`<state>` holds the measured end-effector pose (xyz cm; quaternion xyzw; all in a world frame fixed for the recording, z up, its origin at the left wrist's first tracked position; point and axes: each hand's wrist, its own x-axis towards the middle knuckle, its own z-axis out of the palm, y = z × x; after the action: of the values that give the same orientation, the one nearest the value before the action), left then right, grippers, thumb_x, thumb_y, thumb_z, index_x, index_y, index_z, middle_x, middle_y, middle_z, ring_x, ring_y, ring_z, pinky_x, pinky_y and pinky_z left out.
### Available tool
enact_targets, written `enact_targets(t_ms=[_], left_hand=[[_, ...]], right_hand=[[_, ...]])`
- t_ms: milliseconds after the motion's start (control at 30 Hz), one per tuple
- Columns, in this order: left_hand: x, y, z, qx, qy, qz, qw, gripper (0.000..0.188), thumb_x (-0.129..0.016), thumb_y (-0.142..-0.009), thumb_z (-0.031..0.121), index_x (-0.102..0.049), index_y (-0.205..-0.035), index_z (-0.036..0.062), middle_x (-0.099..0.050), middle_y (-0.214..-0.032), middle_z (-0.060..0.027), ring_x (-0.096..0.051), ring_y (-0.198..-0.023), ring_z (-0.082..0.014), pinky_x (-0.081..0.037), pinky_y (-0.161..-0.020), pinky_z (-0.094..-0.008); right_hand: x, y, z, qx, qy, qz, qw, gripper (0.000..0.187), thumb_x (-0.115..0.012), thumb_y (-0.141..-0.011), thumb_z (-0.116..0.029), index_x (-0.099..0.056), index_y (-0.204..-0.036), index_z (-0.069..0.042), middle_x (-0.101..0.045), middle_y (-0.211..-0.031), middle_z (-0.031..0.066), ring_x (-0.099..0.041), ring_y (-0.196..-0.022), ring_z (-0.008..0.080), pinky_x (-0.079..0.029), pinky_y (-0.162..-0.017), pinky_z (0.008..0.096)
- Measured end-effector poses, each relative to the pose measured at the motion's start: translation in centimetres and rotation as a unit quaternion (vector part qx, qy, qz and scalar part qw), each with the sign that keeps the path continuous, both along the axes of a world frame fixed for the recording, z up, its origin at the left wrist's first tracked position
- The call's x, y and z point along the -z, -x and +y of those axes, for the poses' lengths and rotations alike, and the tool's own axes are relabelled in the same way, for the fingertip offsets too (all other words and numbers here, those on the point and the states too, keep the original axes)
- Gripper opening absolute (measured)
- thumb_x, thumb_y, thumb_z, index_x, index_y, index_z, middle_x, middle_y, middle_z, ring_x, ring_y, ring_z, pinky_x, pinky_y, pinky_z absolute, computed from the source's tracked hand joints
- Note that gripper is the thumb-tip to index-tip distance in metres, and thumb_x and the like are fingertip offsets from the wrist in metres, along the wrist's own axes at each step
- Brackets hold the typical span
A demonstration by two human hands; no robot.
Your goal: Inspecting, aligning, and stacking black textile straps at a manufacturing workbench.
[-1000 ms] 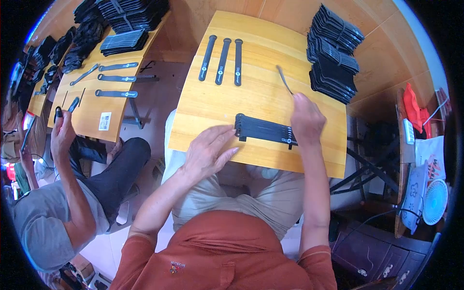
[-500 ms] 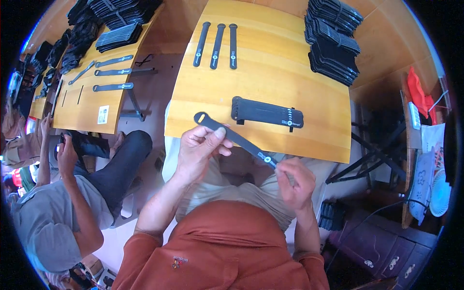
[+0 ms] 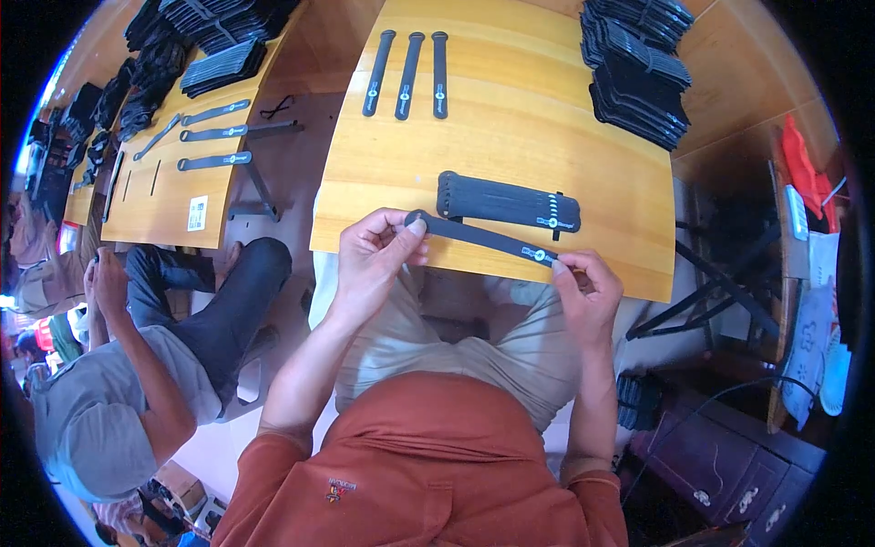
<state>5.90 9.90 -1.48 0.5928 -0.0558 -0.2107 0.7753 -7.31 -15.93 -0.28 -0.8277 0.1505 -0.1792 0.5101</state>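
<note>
A black strap (image 3: 483,239) with a white print stretches between my two hands above the table's near edge. My left hand (image 3: 381,253) pinches its rounded end between thumb and fingers. At the other end, my right hand (image 3: 588,281) grips the strap's tip near the print. Just beyond lies a stack of similar black straps (image 3: 506,201), laid flat side by side, with a narrow dark band passing under each end. Farther off on the table, three single straps (image 3: 407,77) lie apart in a row, rounded ends pointing away from me.
Bundled black straps (image 3: 638,73) are piled at the wooden table's (image 3: 547,109) far right corner. On the left, a co-worker (image 3: 118,383) sits at another table (image 3: 173,205) holding straps and piles. A shelf with a red cloth (image 3: 797,169) stands on the right.
My hands have moved right, and the strap lies closer to the stack and more level. My left hand has slid to its rounded end.
</note>
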Motion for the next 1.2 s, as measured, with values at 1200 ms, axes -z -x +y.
enact_targets(t_ms=[1200], left_hand=[[0.8, -3.2, -3.2, 0.066, -0.249, -0.036, 0.966, 0.016, -0.066, -0.099, 0.009, -0.071, -0.104, -0.0053, -0.068, -0.078, -0.0026, -0.061, -0.068, -0.0058, -0.053, -0.062, -0.0203]], right_hand=[[2.6, -2.8, -4.9, 0.010, 0.038, 0.008, 0.999, 0.011, -0.071, -0.091, -0.004, -0.069, -0.100, 0.001, -0.068, -0.088, 0.0104, -0.063, -0.075, 0.0165, -0.050, -0.066, 0.0280]])
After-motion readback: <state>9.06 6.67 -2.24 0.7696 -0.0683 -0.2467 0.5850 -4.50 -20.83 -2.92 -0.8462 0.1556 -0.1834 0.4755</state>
